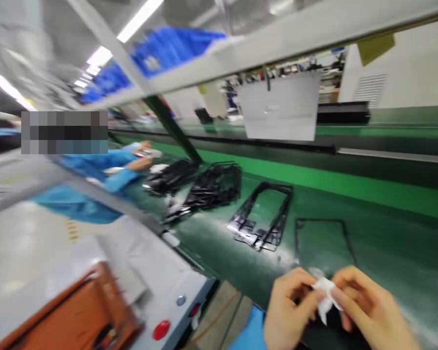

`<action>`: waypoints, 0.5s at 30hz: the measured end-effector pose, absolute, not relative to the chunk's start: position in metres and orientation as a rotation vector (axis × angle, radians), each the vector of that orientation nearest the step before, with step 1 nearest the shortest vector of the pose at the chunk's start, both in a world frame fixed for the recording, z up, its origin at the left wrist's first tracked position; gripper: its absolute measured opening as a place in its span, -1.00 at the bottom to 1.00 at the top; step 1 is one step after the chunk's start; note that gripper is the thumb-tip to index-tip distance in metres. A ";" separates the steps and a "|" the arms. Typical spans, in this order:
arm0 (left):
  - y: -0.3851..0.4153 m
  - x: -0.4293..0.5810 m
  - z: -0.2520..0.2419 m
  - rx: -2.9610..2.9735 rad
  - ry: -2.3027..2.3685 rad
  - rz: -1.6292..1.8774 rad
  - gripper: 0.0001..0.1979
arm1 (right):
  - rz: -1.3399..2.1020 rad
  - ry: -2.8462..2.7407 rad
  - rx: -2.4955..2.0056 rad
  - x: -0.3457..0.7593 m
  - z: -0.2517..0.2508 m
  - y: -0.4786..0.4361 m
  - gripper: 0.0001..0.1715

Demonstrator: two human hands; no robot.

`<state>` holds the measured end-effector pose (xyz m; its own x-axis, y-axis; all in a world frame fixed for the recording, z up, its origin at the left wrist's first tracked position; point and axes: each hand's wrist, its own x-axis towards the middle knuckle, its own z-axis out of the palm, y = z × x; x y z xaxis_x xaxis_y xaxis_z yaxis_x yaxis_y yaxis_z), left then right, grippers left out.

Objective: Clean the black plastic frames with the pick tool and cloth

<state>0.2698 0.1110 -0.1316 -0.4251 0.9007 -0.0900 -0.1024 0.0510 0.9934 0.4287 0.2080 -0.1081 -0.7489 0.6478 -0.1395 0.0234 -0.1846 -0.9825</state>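
In front of me, low on the right of the head view, my left hand (290, 306) and my right hand (375, 308) are close together. Thumbs and fingers of both pinch a small crumpled white piece (326, 290), tissue or thin film; its exact kind is unclear. Just beyond my fingers lies a thin black rectangular frame (321, 220) on the green work surface (397, 262); its near end is hidden by my hands. Something dark shows below my fingers, but I cannot make it out.
Several similar frames (286, 209) lie overlapped to the left, beside larger heaps of black frames (215, 187). A co-worker's blue sleeves (120, 180) reach in farther along. An orange-brown bag (76, 311) and a red button (161, 329) sit lower left. A rail (277, 39) crosses overhead.
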 end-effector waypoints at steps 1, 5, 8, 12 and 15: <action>0.108 0.265 -0.125 0.828 1.464 1.500 -0.45 | 2.025 -1.626 -0.764 0.425 -0.106 0.206 -0.64; 0.099 0.251 -0.111 0.842 1.362 1.515 -0.54 | 2.188 -1.531 -0.722 0.404 -0.095 0.203 -0.54; 0.095 0.248 -0.110 0.842 1.326 1.513 -0.54 | 2.265 -1.538 -0.661 0.398 -0.088 0.200 -0.52; 0.086 0.249 -0.119 0.914 1.368 1.496 -0.54 | 2.370 -1.556 -0.620 0.406 -0.083 0.193 -0.50; 0.070 0.252 -0.128 1.125 1.442 1.448 -0.58 | 2.409 -1.642 -0.670 0.418 -0.084 0.185 -0.56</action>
<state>0.2525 0.0696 -0.1283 -0.2974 0.9530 0.0586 0.0550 -0.0442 0.9975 0.4182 0.1848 -0.0835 -0.8889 0.3648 -0.2770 0.1245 -0.3896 -0.9125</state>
